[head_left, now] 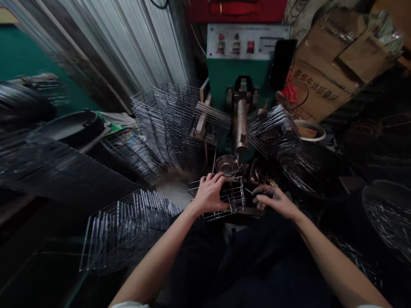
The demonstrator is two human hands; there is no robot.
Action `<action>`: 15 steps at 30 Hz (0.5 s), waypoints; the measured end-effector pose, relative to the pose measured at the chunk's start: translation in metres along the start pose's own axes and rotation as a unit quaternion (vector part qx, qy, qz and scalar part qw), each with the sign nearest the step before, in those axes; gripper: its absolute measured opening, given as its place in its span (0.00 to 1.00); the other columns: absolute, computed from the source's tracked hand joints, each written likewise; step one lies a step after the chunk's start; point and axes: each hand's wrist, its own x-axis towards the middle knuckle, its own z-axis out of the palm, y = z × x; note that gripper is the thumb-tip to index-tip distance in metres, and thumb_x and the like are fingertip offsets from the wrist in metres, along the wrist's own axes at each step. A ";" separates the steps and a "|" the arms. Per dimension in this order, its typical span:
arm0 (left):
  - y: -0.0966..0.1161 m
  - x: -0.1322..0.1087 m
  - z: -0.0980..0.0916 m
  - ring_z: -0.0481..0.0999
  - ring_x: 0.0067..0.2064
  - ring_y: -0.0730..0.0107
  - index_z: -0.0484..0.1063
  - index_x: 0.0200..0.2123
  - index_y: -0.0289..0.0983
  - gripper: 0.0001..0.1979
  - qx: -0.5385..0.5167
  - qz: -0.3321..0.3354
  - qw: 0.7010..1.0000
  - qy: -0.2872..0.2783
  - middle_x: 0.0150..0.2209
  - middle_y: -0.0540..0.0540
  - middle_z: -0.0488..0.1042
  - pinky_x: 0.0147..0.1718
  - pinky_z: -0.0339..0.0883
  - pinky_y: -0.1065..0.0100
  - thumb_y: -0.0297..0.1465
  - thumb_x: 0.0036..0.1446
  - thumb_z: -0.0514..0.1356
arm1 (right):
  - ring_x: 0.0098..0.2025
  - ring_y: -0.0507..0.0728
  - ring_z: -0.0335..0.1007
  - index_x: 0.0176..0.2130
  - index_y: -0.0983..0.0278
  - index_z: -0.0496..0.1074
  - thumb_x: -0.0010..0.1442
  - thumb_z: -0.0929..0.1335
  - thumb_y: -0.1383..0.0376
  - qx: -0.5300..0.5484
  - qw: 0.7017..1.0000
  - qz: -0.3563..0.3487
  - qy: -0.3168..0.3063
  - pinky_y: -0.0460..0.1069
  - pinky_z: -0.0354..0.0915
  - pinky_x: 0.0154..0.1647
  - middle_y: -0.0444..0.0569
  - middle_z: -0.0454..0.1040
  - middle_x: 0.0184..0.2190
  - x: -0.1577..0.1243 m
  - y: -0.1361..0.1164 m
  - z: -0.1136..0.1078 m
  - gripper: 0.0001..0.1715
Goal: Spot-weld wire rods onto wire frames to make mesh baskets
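Observation:
My left hand grips a small wire basket held just in front of me, fingers curled over its left side and rim. My right hand rests beside the basket's right edge with fingers bent and pinched close together; what they hold, if anything, I cannot make out. Straight ahead stands a green welding machine with a copper-coloured electrode arm pointing down toward a round metal dish just beyond the basket.
Stacks of wire grids stand to the left, lean beside the machine's right, and lie at lower left. Cardboard boxes sit at upper right. A dark tub of metal pieces sits far right. A corrugated metal wall rises behind.

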 end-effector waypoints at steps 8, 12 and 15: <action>-0.001 0.005 0.000 0.64 0.57 0.44 0.65 0.53 0.44 0.40 -0.042 -0.010 0.999 0.001 0.62 0.42 0.66 0.52 0.58 0.50 0.45 0.35 0.72 | 0.42 0.58 0.74 0.43 0.60 0.78 0.67 0.68 0.58 -0.235 0.948 -0.203 0.067 0.53 0.70 0.47 0.50 0.78 0.38 0.021 0.012 0.015 0.11; -0.001 0.007 -0.001 0.64 0.56 0.45 0.62 0.55 0.43 0.42 -0.050 -0.009 0.999 0.010 0.61 0.42 0.67 0.53 0.58 0.49 0.46 0.37 0.71 | 0.52 0.59 0.72 0.61 0.54 0.69 0.69 0.66 0.66 -0.274 0.918 -0.275 0.079 0.55 0.69 0.54 0.50 0.76 0.50 0.020 0.031 0.028 0.23; 0.000 0.006 -0.001 0.65 0.57 0.45 0.60 0.57 0.43 0.44 -0.053 -0.010 0.998 0.013 0.60 0.41 0.67 0.53 0.58 0.49 0.45 0.36 0.72 | 0.53 0.58 0.72 0.64 0.51 0.66 0.69 0.64 0.70 -0.278 0.906 -0.301 0.108 0.55 0.70 0.54 0.49 0.75 0.52 0.015 0.037 0.036 0.28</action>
